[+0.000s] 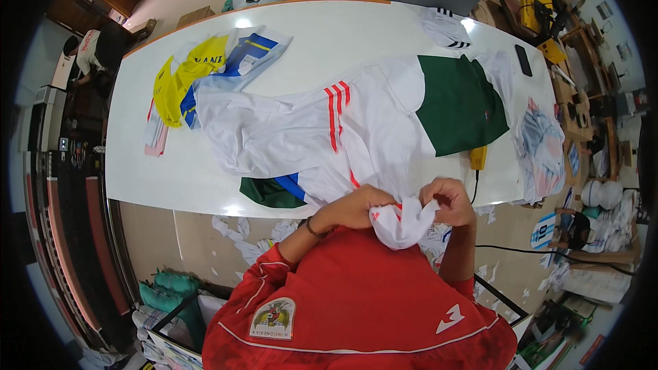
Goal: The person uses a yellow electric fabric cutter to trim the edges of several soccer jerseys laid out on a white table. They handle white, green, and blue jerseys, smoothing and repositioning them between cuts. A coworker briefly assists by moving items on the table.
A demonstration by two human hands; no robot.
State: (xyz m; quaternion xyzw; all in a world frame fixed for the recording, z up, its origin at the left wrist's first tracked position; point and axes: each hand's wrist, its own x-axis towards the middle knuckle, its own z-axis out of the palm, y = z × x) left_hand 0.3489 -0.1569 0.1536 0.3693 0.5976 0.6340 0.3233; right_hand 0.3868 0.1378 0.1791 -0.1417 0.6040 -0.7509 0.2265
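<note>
White garments [274,130] with red stripes lie spread across the middle of the white table [171,178], and one end of the white cloth comes over the near edge to my body. My left hand [355,207] is closed on this bunched white cloth, with a red trim showing beside the fingers. My right hand [449,202] pinches the cloth's other side, fingertips together. Between both hands the cloth hangs in a folded loop. A dark green garment [459,106] lies at the right end of the white one. Another green and blue piece [271,192] sticks out underneath.
Yellow and blue shirts [192,75] lie at the table's far left. A yellow tool [478,157] with a black cord rests by the green garment. A phone [524,60] and a crumpled pile of clothes [541,147] are at the right. Another person [89,55] works at far left.
</note>
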